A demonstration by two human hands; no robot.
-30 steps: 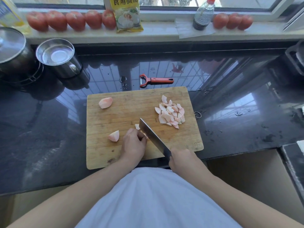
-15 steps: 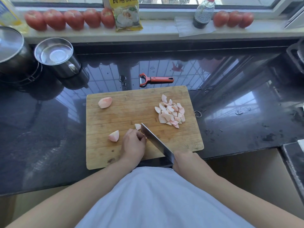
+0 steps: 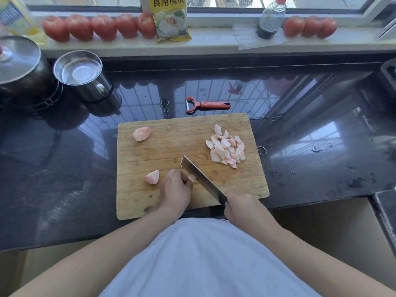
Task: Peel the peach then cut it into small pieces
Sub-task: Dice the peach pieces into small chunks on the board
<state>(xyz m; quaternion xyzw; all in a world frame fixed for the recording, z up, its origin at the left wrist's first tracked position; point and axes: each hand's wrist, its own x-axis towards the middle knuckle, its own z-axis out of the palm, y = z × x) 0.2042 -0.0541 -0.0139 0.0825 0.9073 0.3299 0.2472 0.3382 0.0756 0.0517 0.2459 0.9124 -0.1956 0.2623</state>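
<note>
Left hand point(image 3: 176, 188) fingers curled over a mostly hidden peach piece point(image 3: 190, 179); right hand point(image 3: 240, 205) wraps the knife point(image 3: 200, 179) handle, hidden.

Pink-white peach pieces point(image 3: 227, 146), tan board point(image 3: 171, 146), orange-red peeler point(image 3: 207, 105).

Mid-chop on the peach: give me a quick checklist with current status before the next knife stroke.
1. Right hand grips the knife: ok.
2. Left hand holds the peach piece under the blade: ok.
3. Left fingertips clear of the edge: cannot tell, they sit right beside it.
4. Cut pile out of the stroke: ok.
5. Two peach chunks still uncut: not ok.
6. Cutting board flat on the counter: ok.
</note>
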